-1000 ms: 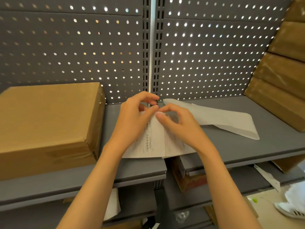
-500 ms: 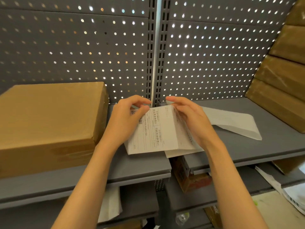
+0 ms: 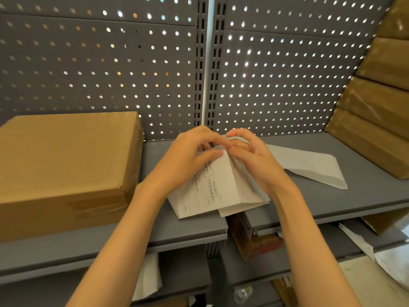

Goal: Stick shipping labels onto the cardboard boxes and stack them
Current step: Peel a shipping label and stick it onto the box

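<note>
White shipping label sheets (image 3: 219, 189) sit pinched at their top corner between both hands, left hand (image 3: 190, 156) and right hand (image 3: 254, 160) apparently peeling one free, which next needs carrying to the cardboard box (image 3: 66, 160) just left of them

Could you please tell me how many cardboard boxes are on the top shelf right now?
5: one large box on the left, and four stacked at the right edge. The frame cuts off that stack, so more may be hidden.
</note>
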{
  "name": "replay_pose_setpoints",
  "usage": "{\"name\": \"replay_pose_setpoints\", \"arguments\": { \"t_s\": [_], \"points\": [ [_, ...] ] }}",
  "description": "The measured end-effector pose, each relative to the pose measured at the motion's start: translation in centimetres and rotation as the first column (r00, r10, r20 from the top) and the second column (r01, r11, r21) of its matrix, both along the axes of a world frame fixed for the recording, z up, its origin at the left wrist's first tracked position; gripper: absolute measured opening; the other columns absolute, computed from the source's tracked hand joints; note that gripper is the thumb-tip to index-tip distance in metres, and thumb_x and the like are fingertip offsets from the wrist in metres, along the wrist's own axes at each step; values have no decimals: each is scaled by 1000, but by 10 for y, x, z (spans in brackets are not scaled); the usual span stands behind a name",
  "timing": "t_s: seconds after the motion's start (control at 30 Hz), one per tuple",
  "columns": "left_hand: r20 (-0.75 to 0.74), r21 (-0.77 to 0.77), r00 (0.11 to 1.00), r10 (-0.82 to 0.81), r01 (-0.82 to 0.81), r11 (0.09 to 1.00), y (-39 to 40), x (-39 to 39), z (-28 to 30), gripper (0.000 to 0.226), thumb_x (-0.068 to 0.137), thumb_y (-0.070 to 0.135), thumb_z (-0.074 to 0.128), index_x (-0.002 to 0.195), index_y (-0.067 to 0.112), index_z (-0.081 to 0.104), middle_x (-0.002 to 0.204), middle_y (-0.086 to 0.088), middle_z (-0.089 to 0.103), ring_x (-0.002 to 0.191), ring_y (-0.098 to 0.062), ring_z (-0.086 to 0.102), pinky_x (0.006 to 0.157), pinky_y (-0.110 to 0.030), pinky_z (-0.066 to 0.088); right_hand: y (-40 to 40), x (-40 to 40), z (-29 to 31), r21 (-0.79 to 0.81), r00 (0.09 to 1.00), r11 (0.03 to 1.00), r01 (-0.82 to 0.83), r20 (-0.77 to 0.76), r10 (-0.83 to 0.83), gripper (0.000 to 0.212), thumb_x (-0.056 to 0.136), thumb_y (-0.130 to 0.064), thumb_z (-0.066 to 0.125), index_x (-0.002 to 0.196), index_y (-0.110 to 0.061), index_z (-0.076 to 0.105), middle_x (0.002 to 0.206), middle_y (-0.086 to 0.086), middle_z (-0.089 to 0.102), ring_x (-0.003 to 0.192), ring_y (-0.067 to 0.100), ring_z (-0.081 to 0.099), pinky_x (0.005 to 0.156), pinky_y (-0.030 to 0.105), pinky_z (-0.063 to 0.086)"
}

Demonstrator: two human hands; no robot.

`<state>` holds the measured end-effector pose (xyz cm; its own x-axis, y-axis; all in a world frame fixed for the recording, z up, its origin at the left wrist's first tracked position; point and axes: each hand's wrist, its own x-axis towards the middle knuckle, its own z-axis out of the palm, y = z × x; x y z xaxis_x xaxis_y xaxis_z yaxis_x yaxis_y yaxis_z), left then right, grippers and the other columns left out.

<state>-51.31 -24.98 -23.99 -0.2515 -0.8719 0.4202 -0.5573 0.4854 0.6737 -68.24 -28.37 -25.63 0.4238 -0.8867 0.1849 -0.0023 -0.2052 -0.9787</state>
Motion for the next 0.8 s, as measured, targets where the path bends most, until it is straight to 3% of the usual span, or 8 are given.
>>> {"name": "replay_pose_setpoints", "arguments": {
  "t_s": [0.13, 0.3, 0.47, 0.67, 0.8],
  "points": [
    [29, -27, 1000, 11, -10, 1000, -2, 0, 0, 18, 88, 19, 63, 99, 32, 68, 88, 14, 58, 80, -1, 56, 75, -9, 42, -2, -3, -1, 2, 1000, 1000, -13, -15, 13, 16, 93, -10, 53, 105, -21, 54, 98, 1, 70, 92, 15, 64, 96, 36, 45],
    [29, -48, 999, 21, -19, 999, -2, 0, -1, 18, 87, 18, 64, 99, 29, 68, 92, 8, 67, 84, -1, 59, 76, -8, 43, -4, -5, -3, 8, 999, 1000, -28, 14, 28, 14, 93, -9, 53, 102, -20, 54, 88, -6, 71, 85, 10, 65, 82, 21, 50],
    [22, -102, 998, 61, -58, 993, -4, -3, -2, 14, 86, 19, 66, 99, 21, 70, 88, 7, 69, 84, -2, 60, 74, -9, 45, -6, -2, -5, 5, 998, 999, -41, 37, 41, 13, 95, -8, 50, 103, -17, 55, 98, 1, 70, 90, 15, 65, 87, 30, 49],
    [3, -162, 996, 93, -91, 983, -5, -6, -4, 16, 84, 15, 67, 99, 19, 70, 84, 23, 60, 86, 3, 57, 75, -5, 42, -3, 1, -8, -16, 999, 1000, -23, 26, 23, 20, 93, -19, 54, 112, -12, 55, 103, 0, 64, 94, 12, 62, 84, 26, 49],
    [-21, -150, 997, 80, -82, 985, -5, -7, -3, 19, 83, 15, 67, 102, 19, 70, 83, 19, 62, 84, 1, 58, 75, -4, 41, -4, -1, -10, 24, 997, 999, -34, 68, 32, 13, 92, -19, 55, 105, -16, 56, 104, 4, 65, 93, 16, 63, 84, 31, 49]
  ]
}}
